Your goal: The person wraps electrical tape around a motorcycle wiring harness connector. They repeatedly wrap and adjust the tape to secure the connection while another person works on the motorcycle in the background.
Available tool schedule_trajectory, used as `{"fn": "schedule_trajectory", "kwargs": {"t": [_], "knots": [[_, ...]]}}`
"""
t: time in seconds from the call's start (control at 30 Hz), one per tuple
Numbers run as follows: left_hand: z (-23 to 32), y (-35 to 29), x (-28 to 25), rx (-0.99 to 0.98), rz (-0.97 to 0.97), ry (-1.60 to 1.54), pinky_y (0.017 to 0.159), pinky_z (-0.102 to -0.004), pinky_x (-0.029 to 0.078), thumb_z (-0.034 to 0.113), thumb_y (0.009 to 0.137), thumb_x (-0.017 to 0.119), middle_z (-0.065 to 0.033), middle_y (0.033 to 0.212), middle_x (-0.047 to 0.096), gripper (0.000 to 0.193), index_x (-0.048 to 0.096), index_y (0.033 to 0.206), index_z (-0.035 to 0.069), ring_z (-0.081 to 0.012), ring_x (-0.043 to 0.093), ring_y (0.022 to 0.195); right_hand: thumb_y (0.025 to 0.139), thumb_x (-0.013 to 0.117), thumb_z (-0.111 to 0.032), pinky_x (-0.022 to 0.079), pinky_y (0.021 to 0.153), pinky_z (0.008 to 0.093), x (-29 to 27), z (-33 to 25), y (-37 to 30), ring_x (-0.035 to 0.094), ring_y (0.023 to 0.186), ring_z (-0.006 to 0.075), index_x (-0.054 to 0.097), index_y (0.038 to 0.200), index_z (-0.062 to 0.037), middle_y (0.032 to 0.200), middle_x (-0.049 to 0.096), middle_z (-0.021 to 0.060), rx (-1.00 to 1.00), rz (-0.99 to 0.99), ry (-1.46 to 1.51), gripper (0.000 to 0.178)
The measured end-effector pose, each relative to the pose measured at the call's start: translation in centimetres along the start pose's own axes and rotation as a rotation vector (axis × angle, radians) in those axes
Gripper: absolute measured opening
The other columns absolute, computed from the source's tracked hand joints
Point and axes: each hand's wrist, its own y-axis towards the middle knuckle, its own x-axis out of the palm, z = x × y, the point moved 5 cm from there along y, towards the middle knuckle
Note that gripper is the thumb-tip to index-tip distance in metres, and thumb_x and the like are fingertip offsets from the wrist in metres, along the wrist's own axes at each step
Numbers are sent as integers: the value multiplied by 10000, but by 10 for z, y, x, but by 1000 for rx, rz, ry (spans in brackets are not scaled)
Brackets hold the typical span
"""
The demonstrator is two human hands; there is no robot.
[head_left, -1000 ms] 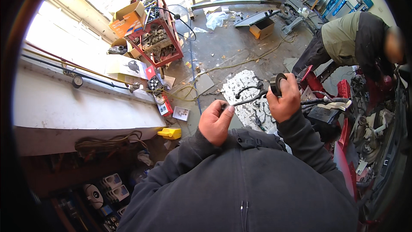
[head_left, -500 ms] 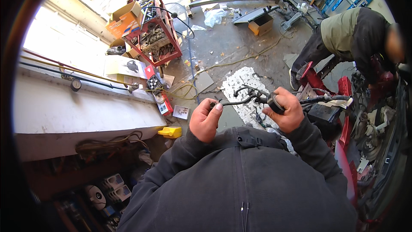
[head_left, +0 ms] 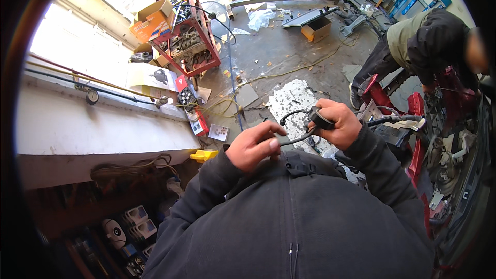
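Observation:
My right hand (head_left: 342, 126) is closed on a thick black roll that looks like electrical tape (head_left: 322, 119), with part of a black wiring harness gripped beside it. One branch of the harness, a black cable (head_left: 298, 140), bends down and left to my left hand (head_left: 253, 146). There the thumb and fingers close loosely around the cable, hiding its end. A thinner branch (head_left: 292, 114) curves free between my hands, tipped with a small connector. Right of my right hand, a thick black harness length (head_left: 387, 120) runs toward the red car parts.
A person (head_left: 429, 41) bends over red body panels (head_left: 416, 104) at the right. A white speckled board (head_left: 293, 98) lies on the floor ahead. A red tool cart (head_left: 191, 41) stands far left, near a white ledge (head_left: 103, 129) and a yellow case (head_left: 203, 155).
My left hand has shifted right and slightly down, its fingers less tightly pinched. My right hand has turned the tape roll and drawn the cable into a bend. The co-worker's arm has moved a little.

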Motion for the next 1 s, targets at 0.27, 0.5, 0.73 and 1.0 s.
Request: {"fn": "schedule_trajectory", "kwargs": {"t": [0.27,0.5,0.73,1.0], "knots": [[-1,45,20,23,106,407,686,-291,472,161,1040,834,27,854,647,229,716,1141,-7,-59,566,801,880,882,-24,509,765,380,-2,0,-4,645,817,256,767,994,-3,924,642,108,169,60,37,164],[-20,48,29,-295,-332,-95,851,-290,528,391,1223,554,-29,936,743,432,775,1244,21,-108,670,878,892,875,40,526,808,345,-1,-5,-24,666,906,221,764,1010,14,1029,662,99,112,104,135,164],[-17,58,33,-163,-197,-186,957,-312,549,205,1141,699,-44,954,768,190,767,1158,28,-155,731,940,858,866,69,516,806,358,-8,-11,-28,657,903,236,761,1014,4,1027,646,107,40,141,112,198],[22,45,36,599,302,960,756,-469,497,85,879,767,-129,878,698,106,697,956,65,-395,686,813,833,879,45,524,795,432,8,-13,-19,647,886,368,746,1013,22,1010,643,170,54,98,-142,225]]}}
